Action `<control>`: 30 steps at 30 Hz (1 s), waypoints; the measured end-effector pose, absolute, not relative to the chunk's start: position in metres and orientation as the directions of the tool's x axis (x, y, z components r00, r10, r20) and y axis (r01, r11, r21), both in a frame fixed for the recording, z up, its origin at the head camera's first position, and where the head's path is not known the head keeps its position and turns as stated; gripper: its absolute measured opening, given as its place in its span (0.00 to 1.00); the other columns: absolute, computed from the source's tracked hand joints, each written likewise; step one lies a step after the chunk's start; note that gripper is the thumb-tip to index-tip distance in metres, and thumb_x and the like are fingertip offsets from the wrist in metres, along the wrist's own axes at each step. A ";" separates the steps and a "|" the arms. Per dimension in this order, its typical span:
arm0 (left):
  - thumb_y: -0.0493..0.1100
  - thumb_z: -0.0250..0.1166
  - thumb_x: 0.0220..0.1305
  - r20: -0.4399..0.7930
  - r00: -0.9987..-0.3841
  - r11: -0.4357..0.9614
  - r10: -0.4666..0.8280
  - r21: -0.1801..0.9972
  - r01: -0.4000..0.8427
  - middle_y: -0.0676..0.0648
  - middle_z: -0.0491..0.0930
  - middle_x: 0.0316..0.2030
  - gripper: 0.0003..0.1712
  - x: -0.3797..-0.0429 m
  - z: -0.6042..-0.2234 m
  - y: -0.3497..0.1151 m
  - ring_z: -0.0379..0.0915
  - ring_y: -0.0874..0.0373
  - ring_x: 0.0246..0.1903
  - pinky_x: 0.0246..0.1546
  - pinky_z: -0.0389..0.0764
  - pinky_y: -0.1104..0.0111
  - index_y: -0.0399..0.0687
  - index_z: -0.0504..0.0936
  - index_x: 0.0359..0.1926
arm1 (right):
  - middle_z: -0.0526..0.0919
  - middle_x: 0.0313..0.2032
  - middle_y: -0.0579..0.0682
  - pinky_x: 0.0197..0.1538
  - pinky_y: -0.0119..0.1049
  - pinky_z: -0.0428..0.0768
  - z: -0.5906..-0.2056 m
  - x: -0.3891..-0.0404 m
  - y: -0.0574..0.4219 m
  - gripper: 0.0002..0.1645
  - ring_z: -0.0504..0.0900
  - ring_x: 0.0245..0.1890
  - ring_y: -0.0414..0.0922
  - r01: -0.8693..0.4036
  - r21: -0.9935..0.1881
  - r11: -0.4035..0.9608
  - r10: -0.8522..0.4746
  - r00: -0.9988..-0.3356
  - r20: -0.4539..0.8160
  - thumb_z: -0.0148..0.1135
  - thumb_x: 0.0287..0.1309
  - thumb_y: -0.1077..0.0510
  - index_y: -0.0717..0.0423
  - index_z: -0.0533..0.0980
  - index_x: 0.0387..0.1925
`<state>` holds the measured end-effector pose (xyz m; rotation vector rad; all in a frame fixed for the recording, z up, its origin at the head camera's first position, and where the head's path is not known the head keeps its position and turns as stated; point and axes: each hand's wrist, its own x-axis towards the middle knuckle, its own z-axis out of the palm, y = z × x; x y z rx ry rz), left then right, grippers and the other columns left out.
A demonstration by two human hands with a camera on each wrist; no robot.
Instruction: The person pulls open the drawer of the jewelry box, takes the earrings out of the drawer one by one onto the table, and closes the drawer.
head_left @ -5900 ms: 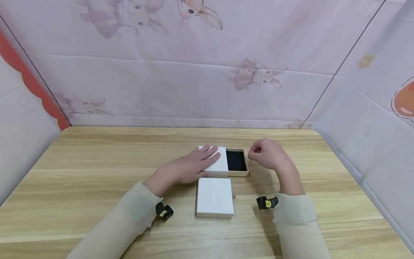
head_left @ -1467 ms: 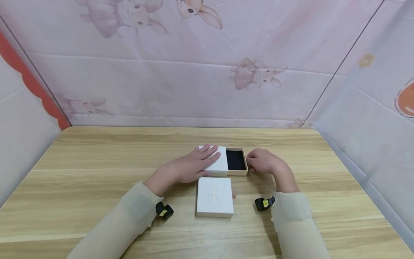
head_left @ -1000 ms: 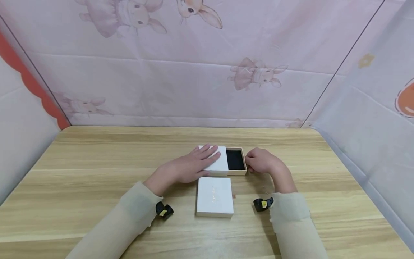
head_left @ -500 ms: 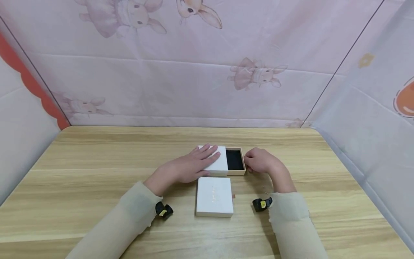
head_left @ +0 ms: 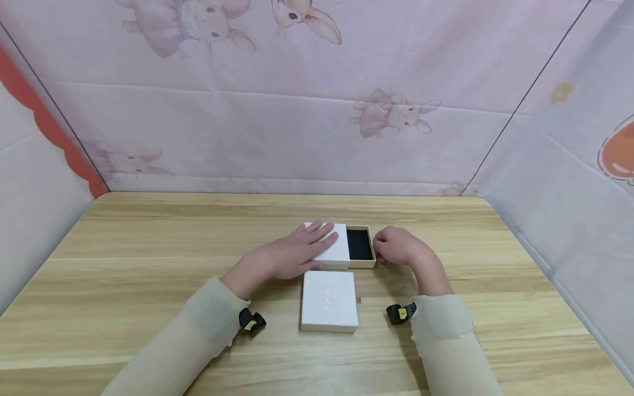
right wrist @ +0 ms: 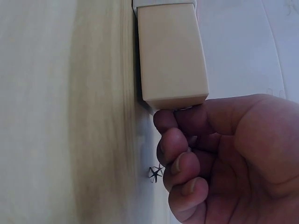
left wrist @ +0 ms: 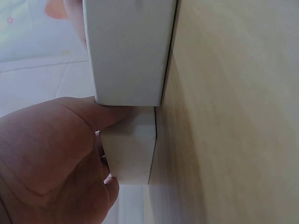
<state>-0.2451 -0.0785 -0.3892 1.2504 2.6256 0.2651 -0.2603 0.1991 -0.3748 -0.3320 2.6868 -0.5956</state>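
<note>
A white slide-out box (head_left: 340,250) lies near the middle of the table, its cream tray (head_left: 364,264) with a black lining (head_left: 360,244) partly out to the right. My left hand (head_left: 292,254) rests on the white sleeve with fingers spread, its thumb along the near side. At the tray's right end my right hand (head_left: 400,245) is curled; in the right wrist view thumb and forefinger (right wrist: 189,116) touch the tray's end. Whether they pinch a pull tab is hidden. A second white box (head_left: 329,302) with gold lettering and a small brown tab (head_left: 359,300) sits closed in front.
Past the right fingers a small dark star shape (right wrist: 155,173) shows; whether it lies on the table I cannot tell. The wood-grain table (head_left: 148,247) is bounded by a rabbit-print cloth (head_left: 277,137) behind and cloth on both sides.
My right hand has come down and moved left against the tray's end. The tray has slid slightly into its sleeve. My left hand and the front box have stayed put.
</note>
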 end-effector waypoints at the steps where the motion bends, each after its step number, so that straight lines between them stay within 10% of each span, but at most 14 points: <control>1: 0.54 0.47 0.79 -0.119 -0.613 0.621 0.781 0.258 0.740 0.45 0.34 0.80 0.38 -0.245 -0.390 -0.078 0.28 0.44 0.78 0.76 0.39 0.49 0.52 0.42 0.80 | 0.76 0.17 0.48 0.26 0.34 0.69 -0.375 -0.260 0.199 0.20 0.69 0.18 0.43 -0.146 -0.447 0.883 -0.301 -0.905 -0.299 0.44 0.65 0.62 0.56 0.75 0.19; 30: 0.53 0.47 0.79 -0.123 -0.613 0.622 0.780 0.261 0.739 0.44 0.34 0.80 0.38 -0.244 -0.388 -0.079 0.27 0.44 0.78 0.76 0.39 0.49 0.51 0.42 0.80 | 0.75 0.16 0.46 0.27 0.35 0.70 -0.378 -0.259 0.187 0.20 0.70 0.19 0.43 -0.174 -0.439 0.881 -0.311 -0.913 -0.263 0.44 0.65 0.61 0.55 0.75 0.19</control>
